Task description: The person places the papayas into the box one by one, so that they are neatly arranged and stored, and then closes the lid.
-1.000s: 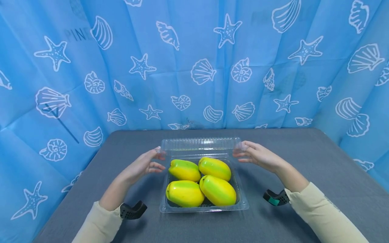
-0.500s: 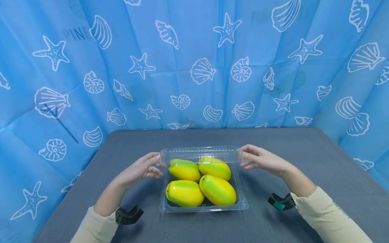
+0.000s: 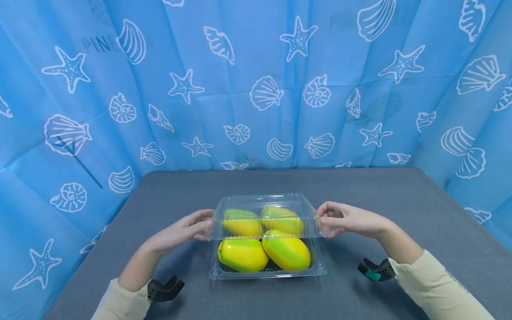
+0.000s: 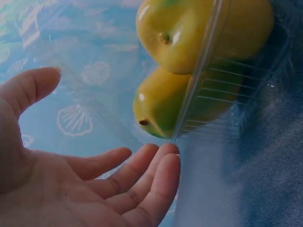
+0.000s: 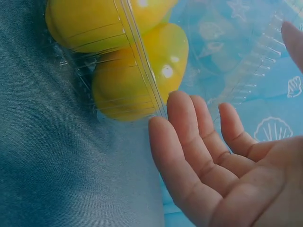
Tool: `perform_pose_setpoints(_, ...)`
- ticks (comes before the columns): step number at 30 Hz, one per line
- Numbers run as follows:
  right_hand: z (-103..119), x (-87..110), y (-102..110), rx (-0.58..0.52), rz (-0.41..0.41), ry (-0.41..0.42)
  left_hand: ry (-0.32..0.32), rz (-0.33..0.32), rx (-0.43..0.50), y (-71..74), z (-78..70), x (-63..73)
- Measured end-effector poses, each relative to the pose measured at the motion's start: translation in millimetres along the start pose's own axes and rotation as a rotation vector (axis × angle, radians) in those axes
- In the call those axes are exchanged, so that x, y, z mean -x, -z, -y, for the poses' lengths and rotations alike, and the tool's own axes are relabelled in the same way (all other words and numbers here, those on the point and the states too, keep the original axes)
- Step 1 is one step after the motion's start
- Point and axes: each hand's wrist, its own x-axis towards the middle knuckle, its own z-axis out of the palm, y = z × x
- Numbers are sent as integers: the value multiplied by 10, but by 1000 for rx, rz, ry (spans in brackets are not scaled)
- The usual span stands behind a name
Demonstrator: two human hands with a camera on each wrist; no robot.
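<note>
A clear plastic clamshell box stands on the table, holding several glossy yellow-green oblong fruits, papaya- or mango-like. Its hinged lid is tilted forward over the back fruits, while the front ones lie uncovered. At the lid's left side is my left hand, fingers extended and fingertips at the plastic edge. My right hand is at the lid's right side, fingers slightly bent. Both wrist views show the thumb spread away from the fingers; whether each fingertip touches the plastic is hard to tell.
A grey cloth-covered table bears the box. Behind it hangs a blue curtain with white shells and starfish. Black straps sit at both wrists, below beige sleeves.
The lid has swung from raised at the back to forward and down over the rear fruits. Both hands have come down and toward me with it. The fruits and base have stayed put.
</note>
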Motion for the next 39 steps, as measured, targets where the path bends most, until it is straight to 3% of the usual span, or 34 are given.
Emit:
perform_pose_setpoints(6,-27,33,-16,-36,81,-6,1,67,0,-18,27,32)
perform_pose_setpoints(15,-116,54,-101,-75,171,-50,50,101,7,-57,88,65)
perform_pose_setpoints(27,-159,71,-205,-75,226,-119,101,224,25,-99,153,115)
perform_pose_setpoints(39,-211,39,-281,-122,368,-76,109,285,53,-138,196,139)
